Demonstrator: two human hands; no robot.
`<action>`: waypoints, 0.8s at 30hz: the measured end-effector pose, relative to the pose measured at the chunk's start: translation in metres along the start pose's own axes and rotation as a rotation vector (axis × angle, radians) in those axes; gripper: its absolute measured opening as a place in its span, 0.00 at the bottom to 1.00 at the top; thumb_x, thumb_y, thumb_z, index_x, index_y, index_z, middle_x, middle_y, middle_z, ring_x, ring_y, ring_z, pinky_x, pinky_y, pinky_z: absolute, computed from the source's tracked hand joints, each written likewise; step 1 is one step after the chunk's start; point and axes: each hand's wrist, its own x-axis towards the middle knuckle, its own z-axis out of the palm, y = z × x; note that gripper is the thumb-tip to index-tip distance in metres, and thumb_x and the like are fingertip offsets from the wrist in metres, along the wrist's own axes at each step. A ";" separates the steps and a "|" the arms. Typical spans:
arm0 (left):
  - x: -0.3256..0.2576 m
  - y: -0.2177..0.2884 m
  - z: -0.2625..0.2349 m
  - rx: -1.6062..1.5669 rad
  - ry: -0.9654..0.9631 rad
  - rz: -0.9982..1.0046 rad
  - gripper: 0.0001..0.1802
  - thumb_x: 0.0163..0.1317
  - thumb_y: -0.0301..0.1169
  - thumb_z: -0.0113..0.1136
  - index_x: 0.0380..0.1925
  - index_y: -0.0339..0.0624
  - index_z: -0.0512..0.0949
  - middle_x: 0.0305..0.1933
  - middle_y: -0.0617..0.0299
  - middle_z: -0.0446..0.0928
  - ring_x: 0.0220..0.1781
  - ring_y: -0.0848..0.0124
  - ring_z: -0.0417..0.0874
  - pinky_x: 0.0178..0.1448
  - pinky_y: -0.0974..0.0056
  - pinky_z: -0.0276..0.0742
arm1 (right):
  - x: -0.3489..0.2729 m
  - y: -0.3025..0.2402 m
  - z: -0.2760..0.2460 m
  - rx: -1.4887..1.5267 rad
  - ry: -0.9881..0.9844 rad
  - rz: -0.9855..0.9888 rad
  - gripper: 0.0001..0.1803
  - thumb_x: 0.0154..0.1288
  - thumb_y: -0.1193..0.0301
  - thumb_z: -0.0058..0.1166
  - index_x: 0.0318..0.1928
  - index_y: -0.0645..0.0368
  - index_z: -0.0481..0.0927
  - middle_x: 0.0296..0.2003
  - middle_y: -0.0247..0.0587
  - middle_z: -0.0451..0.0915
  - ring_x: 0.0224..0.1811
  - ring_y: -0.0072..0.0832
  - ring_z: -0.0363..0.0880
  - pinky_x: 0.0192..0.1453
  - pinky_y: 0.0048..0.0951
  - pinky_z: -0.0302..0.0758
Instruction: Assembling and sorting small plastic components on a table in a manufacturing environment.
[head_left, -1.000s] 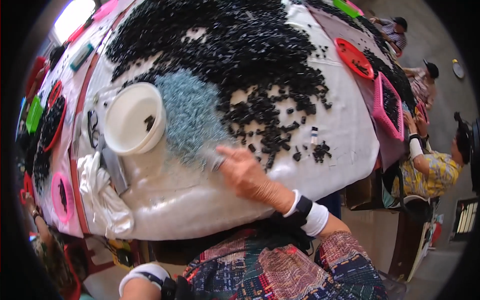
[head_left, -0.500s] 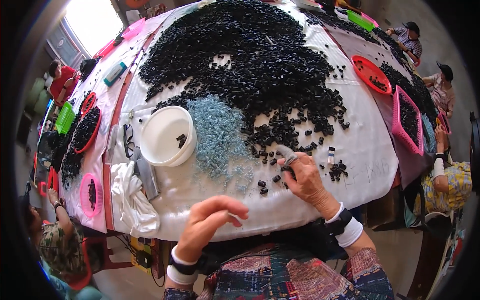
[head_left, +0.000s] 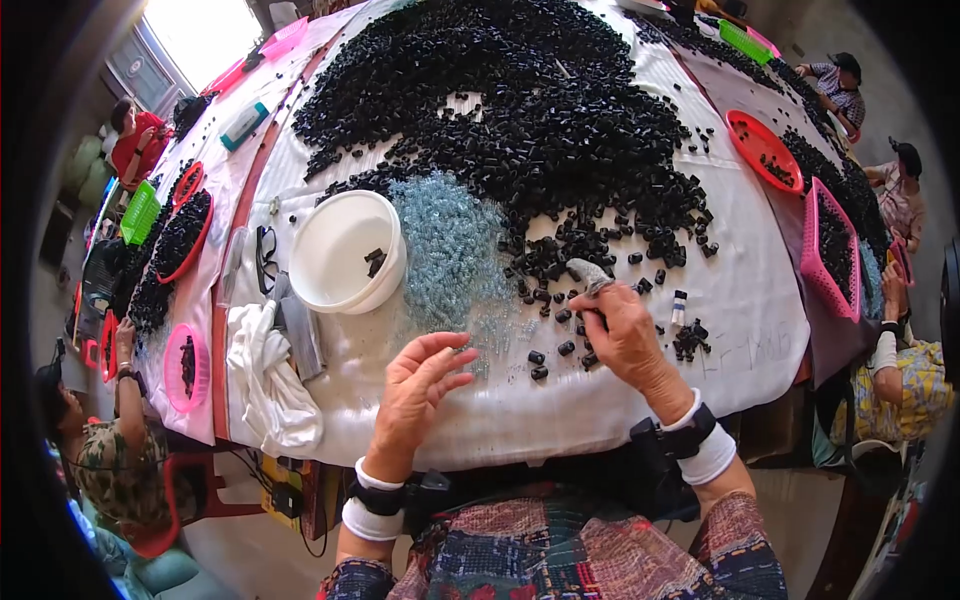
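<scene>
workshop: several people [head_left: 105, 465] at covered tables [head_left: 750, 345], heaped black pieces [head_left: 510, 130], plastic baskets [head_left: 828, 287]

I could pass along the bench's [head_left: 757, 290] right edge, or over its near edge between the left grip [head_left: 412, 390] and right grip [head_left: 630, 338]. A white bowl [head_left: 372, 292] and crumpled cloth [head_left: 270, 385] block me toward the left edge; heaped black pieces [head_left: 510, 125] bar the middle.
</scene>
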 end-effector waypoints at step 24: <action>-0.004 -0.028 0.020 -0.115 -0.211 -0.307 0.11 0.59 0.26 0.60 0.41 0.35 0.74 0.36 0.58 0.79 0.33 0.71 0.81 0.34 0.71 0.77 | -0.026 -0.061 0.005 0.550 -0.173 0.049 0.24 0.48 0.83 0.58 0.49 0.63 0.71 0.36 0.43 0.76 0.38 0.33 0.79 0.39 0.32 0.75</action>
